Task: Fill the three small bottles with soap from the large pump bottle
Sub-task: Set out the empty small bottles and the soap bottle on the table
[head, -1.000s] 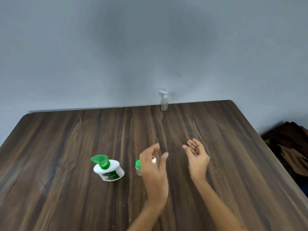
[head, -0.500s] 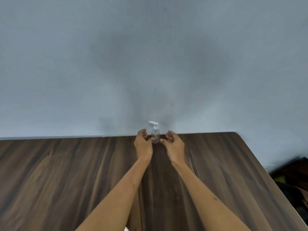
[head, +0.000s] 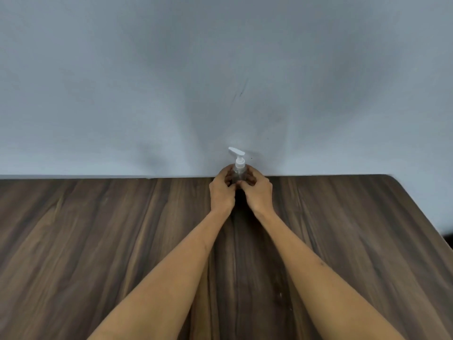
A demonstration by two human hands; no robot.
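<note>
Grey-blue and plain, the wall [head: 171, 82] fills the upper half of the head view, with a few faint dark marks above the middle. Below it lies the dark wooden table [head: 98, 241], its streaked grain running toward the viewer and its far right corner rounded. Two bare forearms reach from the lower edge across the tabletop to the far edge, where they meet. The left hand [head: 221, 190] curls its fingers round the left side of a clear pump bottle [head: 238, 174], and the right hand [head: 258, 191] curls round the right side, so the two grasp it between them, thumbs close together in front. The bottle stands upright at the back edge of the table, just before the wall. Its white pump head [head: 236, 151] rises clear of the fingers, the spout pointing left.
</note>
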